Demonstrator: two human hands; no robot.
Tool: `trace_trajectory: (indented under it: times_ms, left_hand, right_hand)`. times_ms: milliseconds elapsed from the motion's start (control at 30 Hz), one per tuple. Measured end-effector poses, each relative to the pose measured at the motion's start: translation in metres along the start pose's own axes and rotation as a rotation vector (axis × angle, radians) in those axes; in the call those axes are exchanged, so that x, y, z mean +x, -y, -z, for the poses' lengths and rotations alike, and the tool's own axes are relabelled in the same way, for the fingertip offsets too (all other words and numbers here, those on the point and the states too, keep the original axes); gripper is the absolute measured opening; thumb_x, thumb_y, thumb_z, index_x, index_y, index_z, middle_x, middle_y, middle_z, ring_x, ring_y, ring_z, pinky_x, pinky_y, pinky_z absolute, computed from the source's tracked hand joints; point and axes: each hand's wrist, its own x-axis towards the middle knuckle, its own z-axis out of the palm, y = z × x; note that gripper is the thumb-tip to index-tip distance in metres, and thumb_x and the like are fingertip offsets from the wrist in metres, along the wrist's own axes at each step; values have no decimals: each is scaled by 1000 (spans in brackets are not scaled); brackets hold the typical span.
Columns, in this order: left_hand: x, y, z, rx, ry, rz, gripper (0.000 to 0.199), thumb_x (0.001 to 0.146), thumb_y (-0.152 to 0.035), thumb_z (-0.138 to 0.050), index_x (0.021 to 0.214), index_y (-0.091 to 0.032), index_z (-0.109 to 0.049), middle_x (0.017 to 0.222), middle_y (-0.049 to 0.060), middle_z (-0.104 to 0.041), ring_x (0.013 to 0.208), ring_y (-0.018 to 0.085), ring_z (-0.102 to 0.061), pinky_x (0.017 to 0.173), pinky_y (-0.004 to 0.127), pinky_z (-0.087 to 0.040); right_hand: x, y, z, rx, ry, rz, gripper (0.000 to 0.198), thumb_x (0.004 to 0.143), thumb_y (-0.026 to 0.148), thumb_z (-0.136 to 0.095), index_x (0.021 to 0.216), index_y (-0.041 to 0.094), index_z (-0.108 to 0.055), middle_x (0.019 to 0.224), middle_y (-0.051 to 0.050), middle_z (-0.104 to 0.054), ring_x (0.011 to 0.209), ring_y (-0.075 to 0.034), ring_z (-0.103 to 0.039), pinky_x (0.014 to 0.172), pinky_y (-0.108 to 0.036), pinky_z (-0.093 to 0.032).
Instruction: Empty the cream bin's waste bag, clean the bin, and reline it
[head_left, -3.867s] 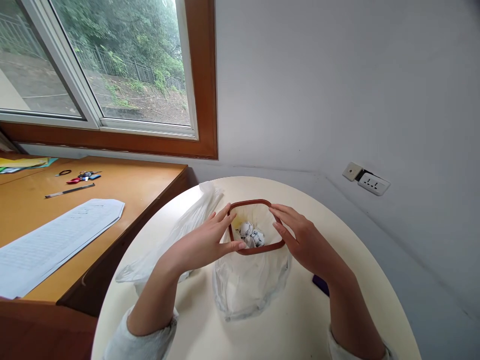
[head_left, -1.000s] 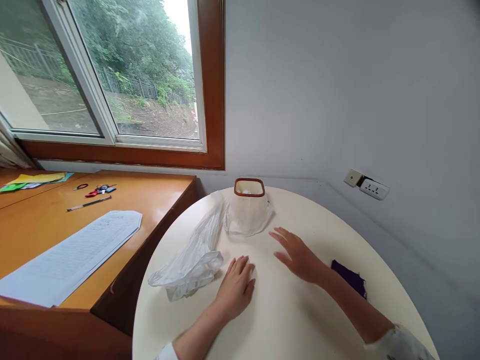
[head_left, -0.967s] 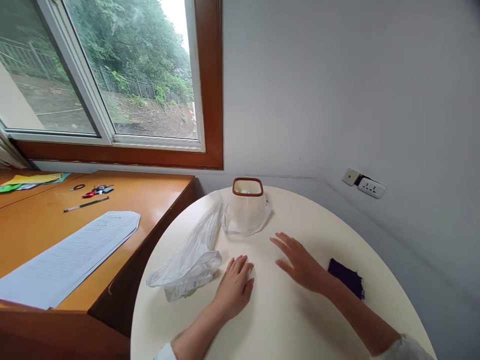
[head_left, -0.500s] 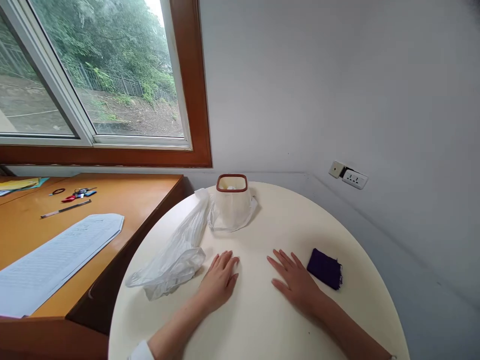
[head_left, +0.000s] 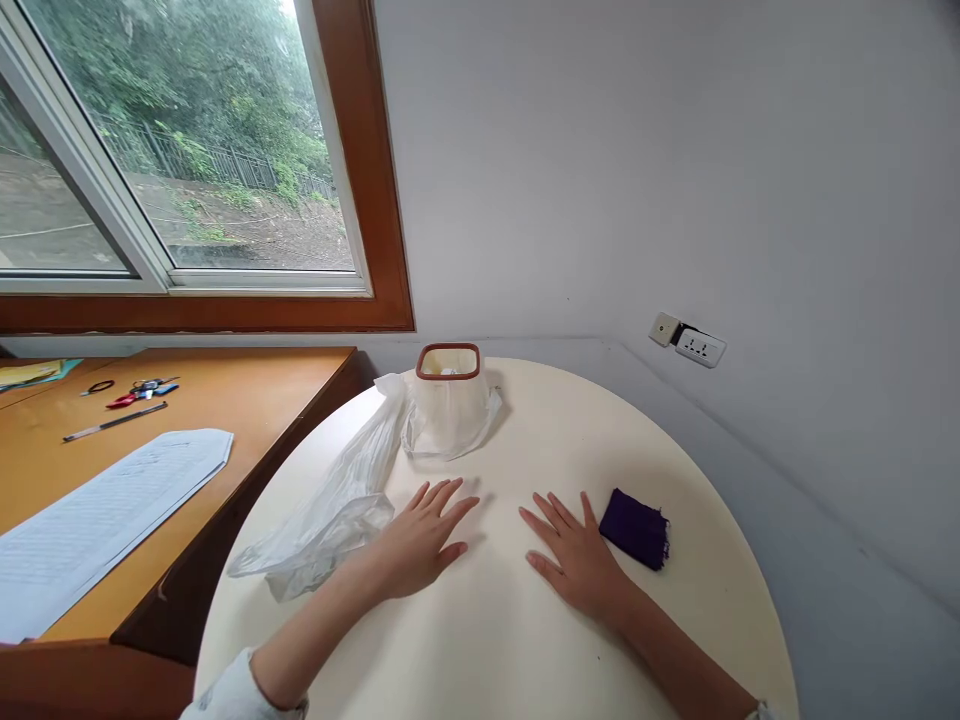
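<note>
My left hand [head_left: 424,538] hovers low over the round table [head_left: 495,660], fingers spread and holding nothing. Just left of it lies a crumpled white plastic bag [head_left: 330,530], partly behind my wrist. Flat on the tabletop, my right hand [head_left: 577,560] rests with its fingers apart. Close beside its fingers, to the right, is a folded dark purple cloth [head_left: 635,528] with a frayed edge. Beyond both hands stands a small bin [head_left: 450,410] with a brown rim, a white plastic bag around its lower part; something small and pale shows inside it.
A wooden desk [head_left: 270,400] adjoins on the left, bearing paper sheets [head_left: 120,500], a pen [head_left: 114,422], a bunch of keys [head_left: 146,390] and a black ring [head_left: 100,387]. Behind the table rises a wall [head_left: 525,200] with a socket [head_left: 700,347]. A window [head_left: 225,150] is at upper left.
My left hand has lifted off the table and spread its fingers, its forearm reaching further in. My right hand stays flat. The whole view has shifted slightly, moving everything a little left.
</note>
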Motion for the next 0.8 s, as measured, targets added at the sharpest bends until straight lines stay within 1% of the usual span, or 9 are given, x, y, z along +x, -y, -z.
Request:
trace_trajectory:
  times_ms: [100,233,300,400,467,567,667,733,800]
  left_hand:
    - [-2,1,-5,-14,40,-9,50,88,-38,-42,135,-31,-29,146,8,-25,133,29,-22,104,52,-25]
    - [-6,-2,-9,9,142,23,50,89,-38,-38,137,-32,-23,148,8,-19,135,29,-17,104,53,-25]
    - [-8,-4,-9,19,143,26,50,89,-39,-37,137,-33,-23,148,8,-18,134,29,-17,103,53,-26]
    - [-10,-6,-6,20,51,3,47,90,-39,-36,136,-33,-25,147,7,-22,133,28,-21,103,52,-28]
    - [-12,-8,-2,23,-31,-10,46,90,-38,-36,135,-32,-26,145,7,-24,133,27,-23,103,51,-29]
    - [-16,-12,7,39,-110,-1,45,91,-34,-36,135,-31,-26,144,7,-26,132,26,-25,104,49,-30]
    - [-25,-16,17,34,-138,42,44,90,-29,-35,134,-31,-28,142,7,-29,129,25,-31,101,47,-36]
    - [-32,-17,20,20,-152,97,43,90,-28,-33,133,-31,-30,141,7,-31,127,25,-35,98,46,-39]
    - [-39,-16,21,2,-177,155,42,91,-30,-32,133,-32,-30,141,7,-31,127,26,-35,96,44,-42]
  right_hand:
    - [-1,1,-7,-81,-96,-171,56,85,59,-26,136,36,-29,146,-6,-23,134,-35,-11,96,-69,5]
    - [-1,-4,-14,-86,-85,-486,59,85,61,-21,139,38,-17,149,-5,-10,134,-37,-3,89,-75,-1]
    - [0,-5,-15,-60,-67,-504,58,85,60,-18,139,38,-12,150,-3,-6,135,-35,-1,91,-74,-6]
    - [10,4,-18,-31,-66,-359,59,86,59,-17,140,39,-9,150,-2,-4,135,-32,-2,94,-71,-5]
    - [23,19,-21,0,-66,-255,61,85,61,-20,140,39,-8,150,-2,-3,135,-32,-2,96,-69,-3]
    - [54,54,-28,61,-61,-76,67,82,65,-25,140,38,-7,150,-4,-3,135,-33,-3,96,-69,-4]
    - [89,97,-37,79,-57,161,73,80,64,-33,141,35,-4,150,-7,-8,134,-36,-5,95,-72,-7]
    - [107,121,-41,59,-90,316,72,81,57,-38,141,33,-6,149,-6,-13,134,-34,-8,97,-70,-9]
    - [119,134,-43,75,-131,373,65,85,46,-40,141,28,-13,146,-6,-23,134,-31,-14,101,-65,-13]
